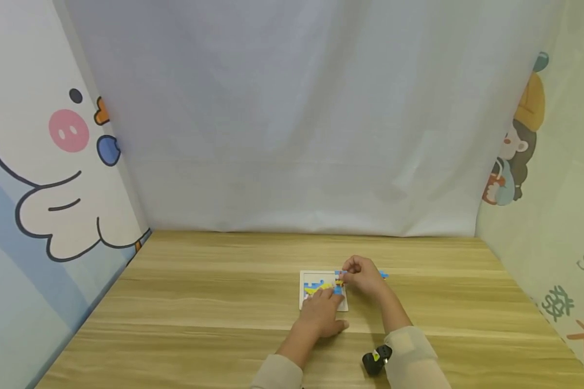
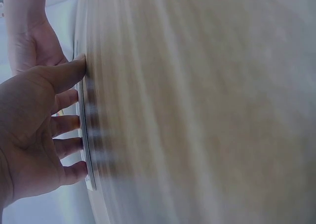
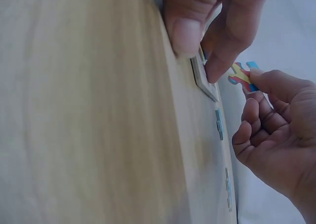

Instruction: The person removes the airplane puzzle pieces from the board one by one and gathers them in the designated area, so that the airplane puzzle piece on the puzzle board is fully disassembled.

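Observation:
A small jigsaw puzzle in a white frame tray (image 1: pixel 302 290) lies on the table, with blue and yellow pieces in its lower part. My left hand (image 1: pixel 320 314) rests its fingertips on the near part of the tray and covers some of the picture. In the left wrist view, the left hand (image 2: pixel 29 130) has its fingers spread along the tray edge. Between thumb and index finger, my right hand (image 1: pixel 365 276) pinches a puzzle piece (image 3: pixel 242 78) coloured yellow, red and blue. That piece is held above the tray's right side, raised off the table in the right wrist view.
Just right of the right hand lies a loose puzzle piece (image 1: pixel 384 275), partly hidden. Loose pieces also show edge-on in the right wrist view, one (image 3: pixel 219 124) nearer the tray. A black device (image 1: pixel 376 361) is at the right wrist. A pale curtain (image 1: pixel 292 135) hangs behind the table.

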The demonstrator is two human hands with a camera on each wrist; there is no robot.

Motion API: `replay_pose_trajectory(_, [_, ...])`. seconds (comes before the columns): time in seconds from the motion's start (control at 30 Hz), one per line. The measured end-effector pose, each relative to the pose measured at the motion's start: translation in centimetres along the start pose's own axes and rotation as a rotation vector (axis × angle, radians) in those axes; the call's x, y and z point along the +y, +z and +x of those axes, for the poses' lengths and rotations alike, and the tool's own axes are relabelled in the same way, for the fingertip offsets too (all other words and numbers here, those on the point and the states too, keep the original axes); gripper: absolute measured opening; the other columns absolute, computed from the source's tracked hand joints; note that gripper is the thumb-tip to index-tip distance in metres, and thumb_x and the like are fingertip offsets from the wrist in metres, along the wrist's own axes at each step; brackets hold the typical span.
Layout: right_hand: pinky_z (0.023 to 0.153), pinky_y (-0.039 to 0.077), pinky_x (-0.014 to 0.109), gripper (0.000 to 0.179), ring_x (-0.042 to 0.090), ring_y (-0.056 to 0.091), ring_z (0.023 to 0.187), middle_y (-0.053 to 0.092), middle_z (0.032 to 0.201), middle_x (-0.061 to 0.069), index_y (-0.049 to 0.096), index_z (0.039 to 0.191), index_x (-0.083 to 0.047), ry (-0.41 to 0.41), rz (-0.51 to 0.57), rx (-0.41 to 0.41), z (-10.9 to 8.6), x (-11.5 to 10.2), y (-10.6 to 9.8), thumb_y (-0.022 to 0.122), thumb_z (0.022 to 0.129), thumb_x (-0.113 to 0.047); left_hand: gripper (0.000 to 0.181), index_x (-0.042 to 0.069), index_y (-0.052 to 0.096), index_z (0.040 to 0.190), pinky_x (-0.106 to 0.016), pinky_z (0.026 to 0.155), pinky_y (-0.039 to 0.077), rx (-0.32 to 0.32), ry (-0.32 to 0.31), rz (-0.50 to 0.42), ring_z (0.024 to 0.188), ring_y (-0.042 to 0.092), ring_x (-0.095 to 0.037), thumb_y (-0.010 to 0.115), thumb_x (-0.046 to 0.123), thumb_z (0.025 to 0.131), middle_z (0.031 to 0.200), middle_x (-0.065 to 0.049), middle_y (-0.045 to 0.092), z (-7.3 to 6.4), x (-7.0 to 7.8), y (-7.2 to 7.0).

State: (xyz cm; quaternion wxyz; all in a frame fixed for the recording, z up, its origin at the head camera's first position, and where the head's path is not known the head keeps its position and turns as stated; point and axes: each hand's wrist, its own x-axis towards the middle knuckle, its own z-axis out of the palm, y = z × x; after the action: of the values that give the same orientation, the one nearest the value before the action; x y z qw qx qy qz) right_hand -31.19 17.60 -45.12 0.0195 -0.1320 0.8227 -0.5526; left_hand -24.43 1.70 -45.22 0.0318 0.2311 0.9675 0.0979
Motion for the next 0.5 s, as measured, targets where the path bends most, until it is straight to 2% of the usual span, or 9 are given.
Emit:
replay_pose_trajectory(0.3, [0.065, 0.046, 0.027, 0.011, 0.018, 0.059, 0.068, 0.059, 0.071, 0.005, 0.057, 0.085, 0.004, 0.048, 0.007, 0.009, -0.07, -0.18, -0.40, 0.067, 0.080, 0.003, 0.057, 0.016, 0.053, 0.131, -0.050, 0.094, 0.039, 0.000, 0.000, -0.004, 0.126, 0.038, -0.029, 0.066, 0.044, 0.083, 0.135, -0.007, 0.044, 0.11, 0.00, -0.01])
replay_pose_trajectory(0.5, [0.068, 0.047, 0.029, 0.011, 0.026, 0.062, 0.072, 0.060, 0.072, 0.006, 0.055, 0.087, 0.006, 0.025, 0.009, 0.000, -0.54, -0.06, -0.89, 0.065, 0.083, 0.002, 0.057, 0.016, 0.053, 0.132, -0.051, 0.095, 0.038, -0.005, 0.000, -0.011, 0.127, 0.038, -0.030, 0.066, 0.044, 0.083, 0.135, -0.007, 0.044, 0.08, 0.01, 0.13])
